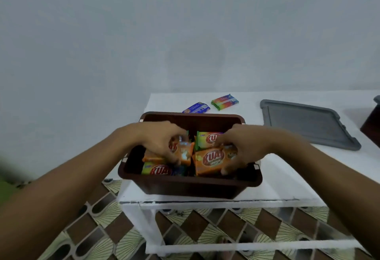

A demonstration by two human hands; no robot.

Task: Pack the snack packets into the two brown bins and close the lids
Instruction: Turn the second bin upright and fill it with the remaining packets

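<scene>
A brown bin point(185, 185) stands open on the white table point(287, 169), with several orange and green snack packets inside. My left hand point(158, 138) reaches into the bin's left half and grips an orange packet point(185, 152). My right hand point(246, 146) is in the right half, fingers closed around another orange packet point(211, 160). A green packet point(207, 138) lies behind it and a green-yellow one point(156, 169) at the front. On the table behind the bin lie a blue packet point(196, 108) and a rainbow-coloured packet point(224, 101). A grey lid point(308, 123) lies flat to the right.
At the far right edge a second brown bin point(373, 125) shows only in part, with something grey on top. The table's front edge runs just below the near bin. Patterned floor tiles point(115, 224) lie beneath, and a pale wall stands behind.
</scene>
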